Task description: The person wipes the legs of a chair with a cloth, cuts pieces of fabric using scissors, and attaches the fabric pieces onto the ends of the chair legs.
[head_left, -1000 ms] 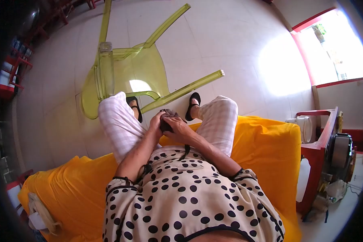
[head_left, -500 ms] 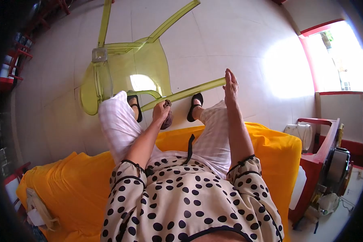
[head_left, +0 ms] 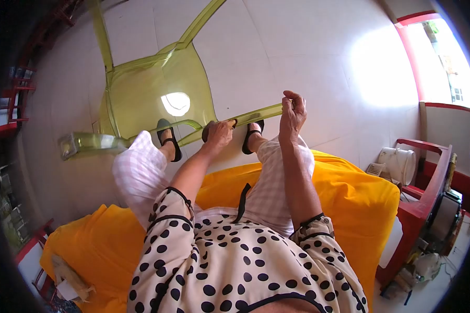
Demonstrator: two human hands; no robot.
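Note:
A see-through yellow-green plastic chair [head_left: 151, 78] lies tipped over in front of my knees, its legs sticking out. One chair leg [head_left: 256, 112] runs across to the right above my feet. My left hand [head_left: 220, 134] is closed round this leg near the seat, with a dark brown cloth [head_left: 208, 130] bunched under the fingers and mostly hidden. At the leg's far end, my right hand [head_left: 293, 115] has its fingers curled round the tip. Another leg [head_left: 91, 145] points toward me at the lower left.
I sit on a seat draped in orange cloth [head_left: 350, 182]. A red-framed stand [head_left: 423, 201] with a white bucket [head_left: 398, 164] is at the right. Red furniture [head_left: 21, 99] lines the left edge. Bright light falls on the pale floor [head_left: 297, 47].
The chair has turned and shifted left, so one leg now points lower left. My left hand has slid right along the leg with the cloth. My right fingers, straight before, have curled.

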